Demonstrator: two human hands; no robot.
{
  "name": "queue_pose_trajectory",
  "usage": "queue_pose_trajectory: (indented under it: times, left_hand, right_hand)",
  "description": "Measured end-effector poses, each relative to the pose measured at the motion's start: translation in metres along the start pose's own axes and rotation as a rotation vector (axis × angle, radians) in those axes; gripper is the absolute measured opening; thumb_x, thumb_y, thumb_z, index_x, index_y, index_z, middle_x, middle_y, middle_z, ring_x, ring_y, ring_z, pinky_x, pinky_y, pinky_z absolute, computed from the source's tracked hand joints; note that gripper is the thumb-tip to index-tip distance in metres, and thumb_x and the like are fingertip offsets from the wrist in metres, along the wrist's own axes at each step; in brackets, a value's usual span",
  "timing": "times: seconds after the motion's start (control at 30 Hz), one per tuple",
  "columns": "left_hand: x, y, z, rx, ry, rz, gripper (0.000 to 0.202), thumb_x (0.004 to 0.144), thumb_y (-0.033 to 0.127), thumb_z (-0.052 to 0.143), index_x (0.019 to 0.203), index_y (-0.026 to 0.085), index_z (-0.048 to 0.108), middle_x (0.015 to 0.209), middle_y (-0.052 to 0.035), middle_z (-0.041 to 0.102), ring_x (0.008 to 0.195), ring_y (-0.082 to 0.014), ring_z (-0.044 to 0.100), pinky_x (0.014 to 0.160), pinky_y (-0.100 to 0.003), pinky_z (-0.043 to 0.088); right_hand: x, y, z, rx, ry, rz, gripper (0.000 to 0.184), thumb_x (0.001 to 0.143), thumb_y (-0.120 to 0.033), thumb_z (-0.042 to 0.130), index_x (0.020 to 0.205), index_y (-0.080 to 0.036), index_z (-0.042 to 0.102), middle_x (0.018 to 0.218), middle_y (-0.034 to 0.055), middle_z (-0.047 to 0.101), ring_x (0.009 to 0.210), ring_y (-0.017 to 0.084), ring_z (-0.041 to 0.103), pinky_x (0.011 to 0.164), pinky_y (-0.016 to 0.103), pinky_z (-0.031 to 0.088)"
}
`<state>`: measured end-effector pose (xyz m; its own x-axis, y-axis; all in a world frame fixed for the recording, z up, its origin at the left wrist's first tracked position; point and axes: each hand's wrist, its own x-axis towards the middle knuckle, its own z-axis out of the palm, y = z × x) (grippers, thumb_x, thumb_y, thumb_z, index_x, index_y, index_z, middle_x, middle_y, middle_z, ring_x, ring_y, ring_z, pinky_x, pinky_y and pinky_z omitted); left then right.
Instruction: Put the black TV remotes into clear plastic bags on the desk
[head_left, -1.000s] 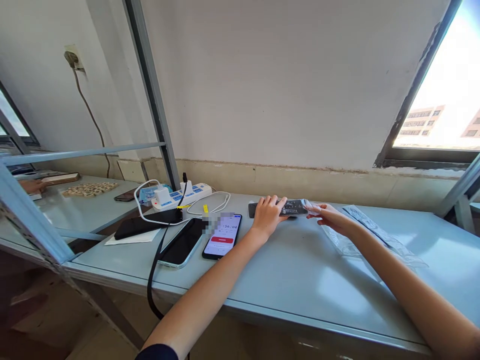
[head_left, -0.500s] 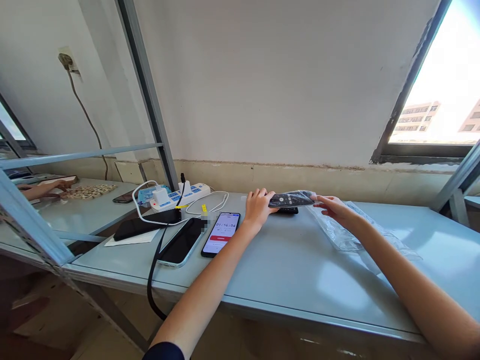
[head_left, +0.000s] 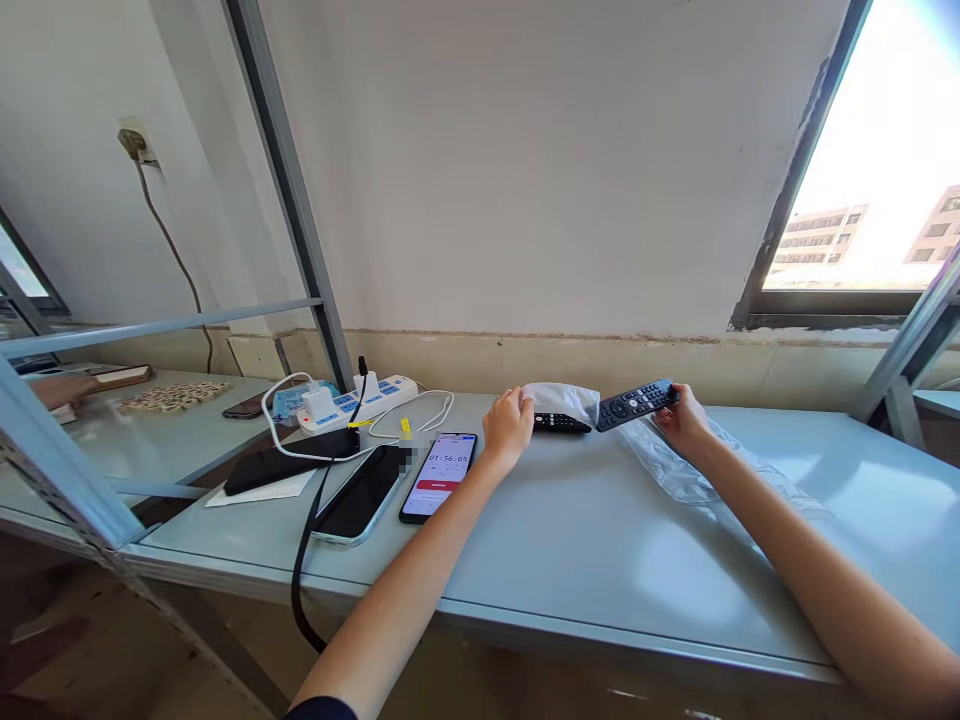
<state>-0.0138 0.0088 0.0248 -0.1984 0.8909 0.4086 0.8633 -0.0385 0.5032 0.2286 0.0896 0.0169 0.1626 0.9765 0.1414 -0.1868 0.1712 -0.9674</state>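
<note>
A black remote control (head_left: 634, 404) with rows of buttons is tilted in the air, its right end gripped by my right hand (head_left: 684, 418). My left hand (head_left: 509, 430) pinches one end of a clear plastic sleeve (head_left: 562, 400), which looks slack and lies apart from the remote's body or just at its left tip. Below the sleeve, a second black remote (head_left: 561, 424) rests on the table. Beneath my right wrist a heap of crumpled clear plastic bags (head_left: 675, 465) lies spread on the surface.
Left of my arm lie a phone showing a timer (head_left: 439, 476), another phone (head_left: 361, 495) and a black pouch-like object (head_left: 292, 458). Behind them is a white power strip (head_left: 360, 404) with cables. A metal post (head_left: 289, 180) rises at left; beyond it shows another person's hand (head_left: 64, 390).
The remote has come out of its plastic sleeve and moved right with my right hand. The sleeve stays with my left hand, hanging loose. The timer went from 01:56:04 to 01:56:05.
</note>
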Motion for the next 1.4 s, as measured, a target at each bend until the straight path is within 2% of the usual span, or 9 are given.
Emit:
queue_pose_trajectory:
  times: [0.13, 0.23, 0.43, 0.6, 0.8, 0.9, 1.03, 1.17, 1.4]
  left_hand:
    - [0.001, 0.001, -0.002, 0.025, -0.006, -0.091, 0.040, 0.096, 0.019, 0.025, 0.102, 0.022, 0.065, 0.109, -0.0053, 0.068, 0.103, -0.0209, 0.063, 0.079, -0.028, 0.045]
    - [0.001, 0.001, -0.003, 0.089, -0.050, -0.115, 0.047, 0.098, 0.023, 0.019, 0.107, 0.020, 0.065, 0.111, -0.0074, 0.068, 0.104, -0.0226, 0.063, 0.081, -0.030, 0.046]
    - [-0.001, -0.001, 0.002, 0.217, -0.137, -0.108, 0.045, 0.097, 0.026, 0.025, 0.107, 0.016, 0.068, 0.108, -0.0140, 0.069, 0.100, -0.0253, 0.066, 0.078, -0.032, 0.048]
    - [-0.001, -0.002, 0.003, 0.249, -0.159, -0.082, 0.042, 0.097, 0.025, 0.029, 0.106, 0.017, 0.069, 0.109, -0.0146, 0.068, 0.097, -0.0248, 0.067, 0.076, -0.031, 0.048]
    - [-0.003, -0.001, 0.004, 0.264, -0.165, -0.061, 0.041, 0.096, 0.024, 0.029, 0.108, 0.018, 0.068, 0.107, -0.0144, 0.067, 0.095, -0.0248, 0.067, 0.076, -0.033, 0.048]
    - [-0.004, -0.002, 0.004, 0.271, -0.165, -0.054, 0.042, 0.096, 0.024, 0.029, 0.108, 0.017, 0.068, 0.107, -0.0148, 0.066, 0.095, -0.0254, 0.067, 0.077, -0.034, 0.048]
    - [-0.004, -0.001, 0.004, 0.284, -0.156, -0.046, 0.039, 0.097, 0.025, 0.030, 0.109, 0.016, 0.066, 0.111, -0.0148, 0.064, 0.096, -0.0252, 0.066, 0.079, -0.035, 0.048]
    - [-0.005, 0.001, 0.001, 0.294, -0.131, -0.030, 0.036, 0.097, 0.025, 0.030, 0.112, 0.017, 0.062, 0.116, -0.0135, 0.061, 0.098, -0.0245, 0.065, 0.078, -0.034, 0.048]
    - [-0.007, 0.006, 0.000, 0.298, -0.161, 0.083, 0.029, 0.096, 0.025, 0.035, 0.109, 0.019, 0.061, 0.113, -0.0103, 0.061, 0.102, -0.0231, 0.063, 0.077, -0.031, 0.048]
  right_hand:
    - [-0.006, 0.001, 0.009, 0.005, 0.075, 0.070, 0.015, 0.086, -0.031, 0.045, 0.079, -0.024, 0.055, 0.048, -0.0074, 0.037, 0.031, 0.005, 0.030, 0.028, 0.016, 0.025]
    - [-0.016, 0.001, 0.023, -0.019, 0.047, 0.100, 0.015, 0.085, -0.025, 0.044, 0.084, -0.023, 0.059, 0.053, -0.0055, 0.044, 0.033, 0.005, 0.039, 0.031, 0.016, 0.034]
    - [-0.045, 0.000, 0.044, -0.107, -0.180, 0.165, 0.012, 0.080, -0.021, 0.054, 0.089, -0.022, 0.062, 0.079, 0.0023, 0.065, 0.057, 0.013, 0.065, 0.044, 0.019, 0.049]
    - [-0.055, -0.002, 0.047, -0.311, -0.371, 0.237, 0.021, 0.069, -0.020, 0.070, 0.089, -0.019, 0.064, 0.093, 0.0068, 0.069, 0.070, 0.016, 0.068, 0.052, 0.022, 0.054]
    - [-0.053, 0.004, 0.048, -0.748, -0.423, 0.007, 0.043, 0.053, -0.021, 0.081, 0.095, -0.021, 0.069, 0.088, 0.0041, 0.070, 0.057, 0.012, 0.057, 0.044, 0.024, 0.047]
    - [-0.053, 0.009, 0.048, -0.902, -0.435, -0.141, 0.042, 0.054, -0.027, 0.080, 0.094, -0.023, 0.070, 0.088, 0.0034, 0.069, 0.055, 0.013, 0.056, 0.047, 0.028, 0.046]
    - [-0.051, 0.012, 0.048, -1.096, -0.453, -0.329, 0.034, 0.055, -0.034, 0.079, 0.088, -0.027, 0.072, 0.094, 0.0023, 0.069, 0.069, 0.018, 0.061, 0.061, 0.032, 0.046]
    - [-0.049, 0.009, 0.046, -1.209, -0.434, -0.332, 0.033, 0.057, -0.039, 0.078, 0.089, -0.031, 0.072, 0.096, 0.0018, 0.069, 0.075, 0.021, 0.062, 0.064, 0.033, 0.045]
    - [-0.052, 0.005, 0.047, -1.213, -0.394, -0.311, 0.027, 0.059, -0.041, 0.076, 0.084, -0.031, 0.072, 0.095, -0.0002, 0.070, 0.070, 0.019, 0.061, 0.065, 0.032, 0.044]
